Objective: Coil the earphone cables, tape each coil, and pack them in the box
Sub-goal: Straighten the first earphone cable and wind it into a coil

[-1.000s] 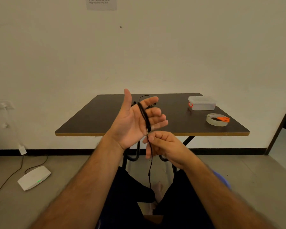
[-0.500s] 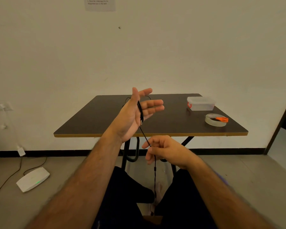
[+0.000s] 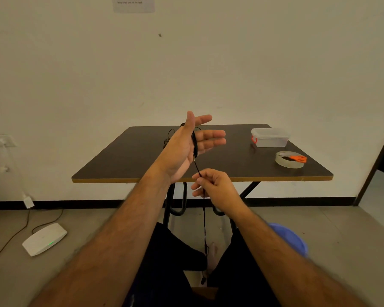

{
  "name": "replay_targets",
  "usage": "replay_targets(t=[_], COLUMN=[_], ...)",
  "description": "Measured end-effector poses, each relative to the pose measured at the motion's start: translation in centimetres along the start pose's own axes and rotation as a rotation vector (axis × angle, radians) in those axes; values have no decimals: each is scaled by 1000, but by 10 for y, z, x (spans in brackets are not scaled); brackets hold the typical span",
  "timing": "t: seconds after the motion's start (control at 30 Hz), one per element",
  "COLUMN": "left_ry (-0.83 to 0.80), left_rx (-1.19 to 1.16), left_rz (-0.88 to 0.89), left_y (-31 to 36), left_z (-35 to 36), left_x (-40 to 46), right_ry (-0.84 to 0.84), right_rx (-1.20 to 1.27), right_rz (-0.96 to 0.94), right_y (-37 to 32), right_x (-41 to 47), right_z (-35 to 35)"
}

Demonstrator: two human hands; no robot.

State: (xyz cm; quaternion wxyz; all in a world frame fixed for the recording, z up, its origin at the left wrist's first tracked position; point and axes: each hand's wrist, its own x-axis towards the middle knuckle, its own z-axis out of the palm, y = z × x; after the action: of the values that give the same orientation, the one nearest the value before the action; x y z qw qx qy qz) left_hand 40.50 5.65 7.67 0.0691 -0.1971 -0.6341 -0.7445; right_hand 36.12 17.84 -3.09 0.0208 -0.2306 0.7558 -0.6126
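Note:
My left hand (image 3: 180,151) is raised over the table's front edge, fingers straight and spread. A black earphone cable (image 3: 194,144) is wound in loops around its palm. From the loops a taut stretch of cable runs down to my right hand (image 3: 216,188), which pinches it between thumb and fingers. The rest of the cable hangs down between my knees. A clear plastic box (image 3: 269,138) with a lid and an orange latch sits at the table's right rear. A roll of clear tape (image 3: 285,165) lies in front of it, with orange-handled scissors (image 3: 297,158) on top.
More black cable (image 3: 169,135) lies on the dark table (image 3: 124,160) behind my left hand. A white device (image 3: 44,239) with a green light and its cords are on the floor at left. A blue stool (image 3: 292,238) shows under my right arm.
My left hand turned from palm towards me to nearly edge-on and rose slightly. My right hand slid down the cable, then came back up, leaving a short taut stretch between the hands.

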Motion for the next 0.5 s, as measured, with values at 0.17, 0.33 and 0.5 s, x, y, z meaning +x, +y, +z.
replay_targets(t=[0.17,0.33,0.5], left_ry=[-15,-42,-14], left_rx=[-38,-30,-42], left_rz=[-80,-123,-29], left_y=[-13,-24,-8], left_z=[2,7,6], left_x=[-3,-7,0], right_ry=[-15,4,-56], right_rx=[-82,-101,-120], right_rz=[53,25,23], right_y=[13,14,6], right_x=[-3,-1,0], right_z=[-1,-4,-11])
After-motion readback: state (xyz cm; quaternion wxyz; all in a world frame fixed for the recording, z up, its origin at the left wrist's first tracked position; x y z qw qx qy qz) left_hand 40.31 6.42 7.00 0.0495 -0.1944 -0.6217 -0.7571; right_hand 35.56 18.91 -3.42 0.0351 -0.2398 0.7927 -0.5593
